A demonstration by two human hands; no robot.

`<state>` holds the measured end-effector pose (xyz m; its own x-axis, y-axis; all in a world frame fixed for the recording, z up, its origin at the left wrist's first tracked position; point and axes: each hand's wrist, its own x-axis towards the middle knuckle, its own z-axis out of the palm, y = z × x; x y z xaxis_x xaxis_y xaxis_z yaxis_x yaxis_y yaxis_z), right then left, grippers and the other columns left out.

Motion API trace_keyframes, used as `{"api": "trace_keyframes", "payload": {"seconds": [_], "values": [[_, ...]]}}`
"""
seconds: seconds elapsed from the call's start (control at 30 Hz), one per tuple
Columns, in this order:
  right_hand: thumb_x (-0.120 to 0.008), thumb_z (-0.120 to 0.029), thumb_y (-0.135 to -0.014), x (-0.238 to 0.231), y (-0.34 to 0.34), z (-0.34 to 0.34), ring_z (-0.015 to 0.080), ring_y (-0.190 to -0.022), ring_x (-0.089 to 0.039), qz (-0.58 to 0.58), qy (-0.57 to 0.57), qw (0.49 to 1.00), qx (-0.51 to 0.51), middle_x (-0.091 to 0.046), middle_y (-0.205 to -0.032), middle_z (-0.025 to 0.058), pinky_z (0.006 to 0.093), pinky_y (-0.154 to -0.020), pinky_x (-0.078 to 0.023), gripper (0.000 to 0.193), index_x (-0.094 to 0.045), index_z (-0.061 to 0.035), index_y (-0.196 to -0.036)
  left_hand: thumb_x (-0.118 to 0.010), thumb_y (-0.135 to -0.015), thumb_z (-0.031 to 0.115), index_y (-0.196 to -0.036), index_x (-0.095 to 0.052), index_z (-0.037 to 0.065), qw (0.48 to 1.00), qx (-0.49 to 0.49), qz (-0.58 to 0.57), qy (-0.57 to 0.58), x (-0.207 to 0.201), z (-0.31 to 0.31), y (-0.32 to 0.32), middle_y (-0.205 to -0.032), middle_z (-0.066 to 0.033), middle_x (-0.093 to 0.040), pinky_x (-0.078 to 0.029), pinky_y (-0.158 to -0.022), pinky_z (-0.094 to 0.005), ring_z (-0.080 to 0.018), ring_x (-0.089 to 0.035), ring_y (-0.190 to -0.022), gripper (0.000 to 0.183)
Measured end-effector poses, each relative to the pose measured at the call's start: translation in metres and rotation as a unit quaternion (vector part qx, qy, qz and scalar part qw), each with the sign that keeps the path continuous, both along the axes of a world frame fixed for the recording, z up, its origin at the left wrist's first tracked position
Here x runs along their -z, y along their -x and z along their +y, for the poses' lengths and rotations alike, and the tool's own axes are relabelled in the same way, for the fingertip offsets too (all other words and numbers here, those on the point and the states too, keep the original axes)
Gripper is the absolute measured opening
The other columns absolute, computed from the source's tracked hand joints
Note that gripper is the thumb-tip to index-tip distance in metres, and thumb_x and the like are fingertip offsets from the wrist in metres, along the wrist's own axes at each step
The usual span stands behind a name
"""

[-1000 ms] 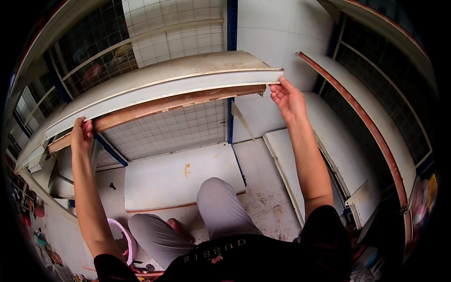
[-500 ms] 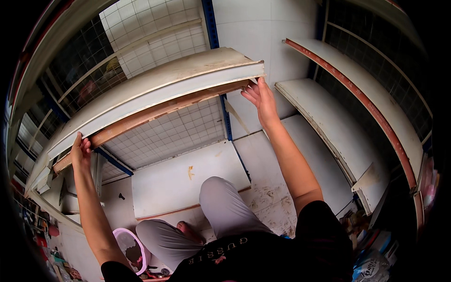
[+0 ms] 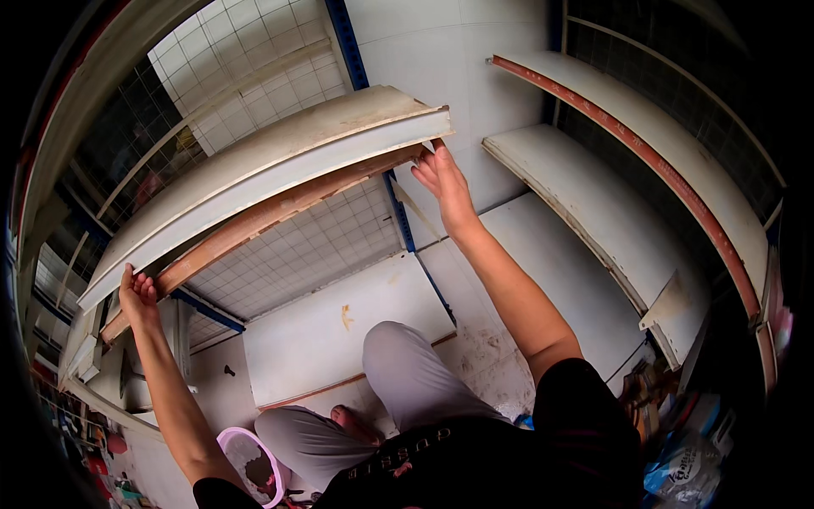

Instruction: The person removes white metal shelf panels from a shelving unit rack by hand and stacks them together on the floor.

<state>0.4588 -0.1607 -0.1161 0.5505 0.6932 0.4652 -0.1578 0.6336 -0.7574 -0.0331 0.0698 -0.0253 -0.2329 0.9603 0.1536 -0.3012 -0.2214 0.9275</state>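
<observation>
Both my hands grip a long off-white metal shelf panel [image 3: 288, 157] with a folded front lip and brown stains on top. My left hand [image 3: 139, 297] is near its left end, thumb against the lip and fingers curled underneath. At the right end, my right hand [image 3: 446, 191] has its thumb at the lip's lower corner and its fingers bent below the panel. Just under the panel runs a reddish-brown rail [image 3: 254, 227], partly in shadow. The fingers of both hands are close to this rail; whether they touch it I cannot tell.
A white bottom shelf [image 3: 339, 339] lies before my knees, below a wire grid back [image 3: 297, 229] and blue uprights [image 3: 346, 42]. More shelves [image 3: 593, 182] stand along the right. A pink basin [image 3: 280, 471] sits by my leg. Bagged goods [image 3: 687, 467] lie lower right.
The whole view has shifted slightly, so the upper shelves and hands appear farther left. Both hands keep their hold on the panel, with little change in grip.
</observation>
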Motion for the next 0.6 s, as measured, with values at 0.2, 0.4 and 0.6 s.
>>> {"api": "trace_keyframes", "payload": {"seconds": [0.2,0.4,0.6], "values": [[-0.047,-0.016,-0.087,0.022,0.001,0.007,0.0259,-0.131,-0.026,0.0,-0.061,0.998,-0.031,-0.022,-0.142,0.0156,0.0373,-0.106,-0.023,0.063,-0.013,0.0014,-0.138,-0.065,-0.079,0.035,-0.07,-0.053,0.013,0.997,0.015,0.072,0.039,0.02,0.01,0.025,-0.058,0.0018,-0.056,-0.034,-0.038,-0.019,-0.0081,-0.052,-0.047,0.027],[-0.053,-0.006,-0.077,0.041,0.018,0.027,0.0296,-0.125,-0.033,-0.202,0.061,0.953,0.218,-0.032,-0.137,0.0187,0.032,-0.102,-0.029,0.062,-0.028,0.0002,-0.133,-0.066,-0.079,0.03,-0.071,-0.053,0.013,1.0,0.002,0.018,0.005,-0.004,0.013,0.028,-0.058,0.0035,-0.055,-0.035,-0.038,-0.0177,-0.0071,-0.049,-0.045,0.023],[-0.054,-0.009,-0.079,0.026,0.015,0.024,0.0274,-0.096,-0.057,-0.149,0.079,0.952,0.257,-0.056,-0.111,0.0167,0.0323,-0.08,-0.045,0.041,-0.048,0.0008,-0.118,-0.067,-0.078,0.027,-0.076,-0.054,0.008,0.997,-0.05,0.018,-0.058,-0.038,0.015,0.006,-0.067,-0.0004,-0.055,-0.041,-0.044,-0.0185,-0.0094,-0.051,-0.055,0.023]]}}
